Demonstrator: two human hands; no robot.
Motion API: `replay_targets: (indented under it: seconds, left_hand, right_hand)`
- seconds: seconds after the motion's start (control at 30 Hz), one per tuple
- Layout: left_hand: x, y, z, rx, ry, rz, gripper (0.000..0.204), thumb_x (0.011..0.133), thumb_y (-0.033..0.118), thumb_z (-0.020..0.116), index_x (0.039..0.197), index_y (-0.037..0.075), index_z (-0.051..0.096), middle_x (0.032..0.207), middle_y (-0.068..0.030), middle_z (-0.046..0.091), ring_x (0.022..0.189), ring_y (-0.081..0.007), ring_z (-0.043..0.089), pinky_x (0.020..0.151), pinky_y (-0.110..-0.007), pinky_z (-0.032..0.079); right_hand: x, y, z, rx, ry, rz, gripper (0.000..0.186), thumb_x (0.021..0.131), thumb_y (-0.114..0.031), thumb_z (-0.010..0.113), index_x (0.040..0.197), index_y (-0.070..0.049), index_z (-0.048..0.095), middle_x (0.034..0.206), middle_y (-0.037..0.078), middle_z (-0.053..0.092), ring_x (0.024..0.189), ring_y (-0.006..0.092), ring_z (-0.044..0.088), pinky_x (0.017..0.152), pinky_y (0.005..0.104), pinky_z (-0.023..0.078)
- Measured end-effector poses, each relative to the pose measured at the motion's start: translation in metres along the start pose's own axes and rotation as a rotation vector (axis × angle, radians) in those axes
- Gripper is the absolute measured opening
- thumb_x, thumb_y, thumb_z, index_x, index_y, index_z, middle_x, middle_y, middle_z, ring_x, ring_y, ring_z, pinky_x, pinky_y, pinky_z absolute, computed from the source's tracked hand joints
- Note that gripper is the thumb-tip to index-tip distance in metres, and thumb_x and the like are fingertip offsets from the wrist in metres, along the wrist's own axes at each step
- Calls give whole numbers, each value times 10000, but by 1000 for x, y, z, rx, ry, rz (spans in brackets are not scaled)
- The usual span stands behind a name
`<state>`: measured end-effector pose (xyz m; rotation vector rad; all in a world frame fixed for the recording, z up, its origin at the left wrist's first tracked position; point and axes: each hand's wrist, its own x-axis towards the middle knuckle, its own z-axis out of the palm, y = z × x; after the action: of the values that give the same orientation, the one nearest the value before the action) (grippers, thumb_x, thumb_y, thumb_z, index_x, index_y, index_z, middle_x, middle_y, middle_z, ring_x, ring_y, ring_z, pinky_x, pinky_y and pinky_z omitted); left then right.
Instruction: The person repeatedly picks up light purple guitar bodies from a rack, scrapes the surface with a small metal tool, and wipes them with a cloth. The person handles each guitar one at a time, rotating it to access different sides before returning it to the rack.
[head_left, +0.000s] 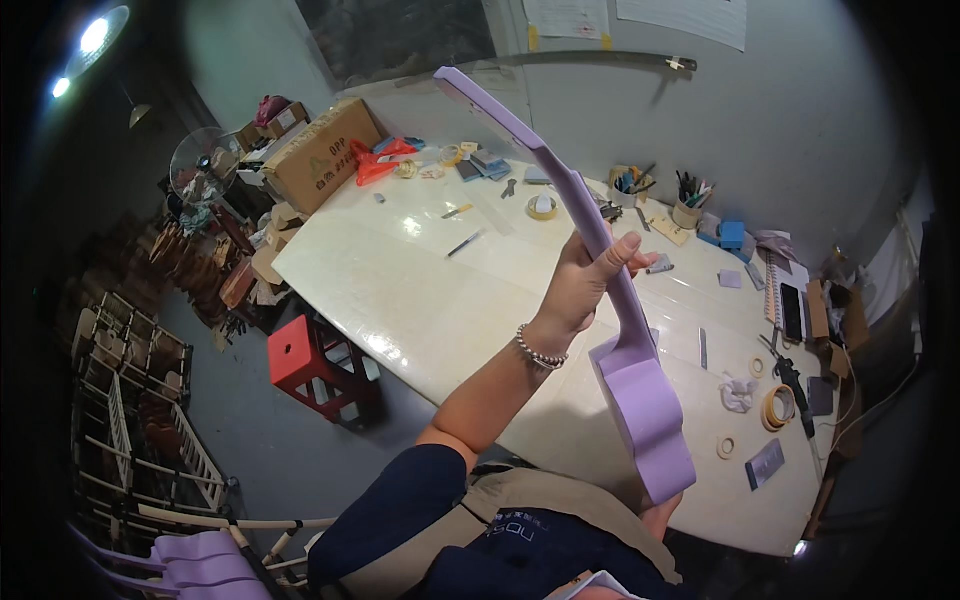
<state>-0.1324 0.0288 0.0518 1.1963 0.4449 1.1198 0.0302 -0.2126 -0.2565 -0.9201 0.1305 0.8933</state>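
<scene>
- Our left hand [588,275] grips the purple ukulele [645,395] by its neck, at three o'clock.
- Its body shows against the worktop [390,270], at four.
- Our right hand [662,513], near five: mostly hidden, grip we cannot tell.

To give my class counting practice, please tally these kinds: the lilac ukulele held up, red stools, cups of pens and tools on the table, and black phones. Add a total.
Held lilac ukulele: 1
Red stool: 1
Cups of pens and tools: 2
Black phone: 1
Total: 5
</scene>
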Motion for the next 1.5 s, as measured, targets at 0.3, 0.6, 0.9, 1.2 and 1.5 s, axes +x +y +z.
replay_targets:
  seconds: [0.3, 0.6, 0.9, 1.2, 1.5]
  left_hand:
    - [0, 3, -25, -54, 133, 61, 862, 656, 523, 644, 1255, -16, 340, 1133, -184, 517, 933, -296, 588, 744, -365, 522]
    - [-10, -1, -32, -246, -113, 325, 708, 852, 450, 445, 1343, 26, 161, 1122, -157, 505, 985, -275, 544, 862, -394, 431]
    - [-13, 5, -35, -183, 171, 454, 707, 869, 544, 303, 1361, 63, 142, 851, -23, 407, 724, -116, 420, 769, -348, 420]
    - [-12, -5, -42, -338, 161, 417, 706, 867, 560, 264, 1362, 71, 143, 869, -28, 413, 744, -137, 413, 761, -330, 384]
    - [-20, 10, -40, -509, 187, 283, 712, 829, 505, 457, 1332, 64, 215, 879, -31, 445, 773, -154, 465, 814, -361, 401]
  right_hand:
    - [20, -48, 29, 195, 65, 26, 188, 880, -147, 440, 1015, -54, 533, 911, 45, 595, 735, 150, 573, 603, 275, 501]
    - [40, -64, 10, 186, -65, 296, 210, 908, -123, 379, 965, 20, 522, 919, 85, 584, 770, 152, 571, 685, 307, 517]
    - [23, -70, 44, 192, -126, 397, 270, 929, -250, 348, 1018, -57, 514, 888, 60, 605, 692, 177, 597, 526, 319, 533]
    - [29, -70, 29, 248, -262, 444, 268, 925, -235, 368, 1016, -47, 536, 973, 80, 606, 844, 196, 606, 618, 337, 540]
    - [37, -70, 27, 345, -233, 434, 254, 920, -194, 385, 998, -14, 546, 1002, 100, 597, 935, 209, 577, 845, 362, 472]
